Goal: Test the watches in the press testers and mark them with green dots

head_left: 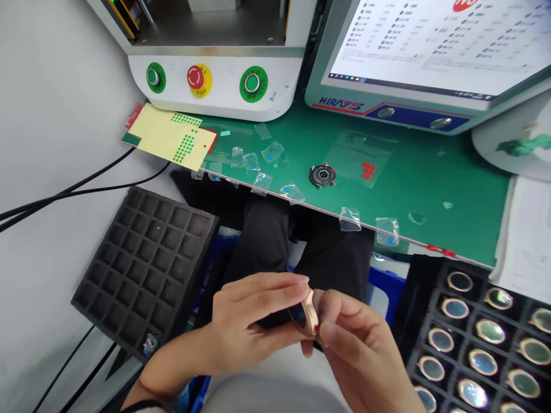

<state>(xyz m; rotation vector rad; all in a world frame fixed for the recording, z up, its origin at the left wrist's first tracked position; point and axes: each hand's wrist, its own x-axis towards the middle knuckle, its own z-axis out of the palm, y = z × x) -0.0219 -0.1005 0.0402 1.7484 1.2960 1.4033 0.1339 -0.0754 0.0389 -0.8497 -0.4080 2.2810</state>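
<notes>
Nearest, at the centre of the clock, the left hand (253, 315) has its fingers and thumb closed around a gold-rimmed watch case (310, 315), held on edge above the lap; the right hand (357, 338), thumb and forefinger nearly together, touches its 4 o'clock edge by a small red bit (317, 329), though whether it pinches that or only presses, I cannot tell. The step looks like close fingertip work there, and the next move seems to call for a steady left grip and fine right-hand pressure. At 3 o'clock lies a tray (472, 304) of similar round pieces; at 10, a foam tray (133, 252). Farther, at 12 on the bench (451, 172), rests another watch body (322, 175), with red stickers (368, 170) at 1.
</notes>
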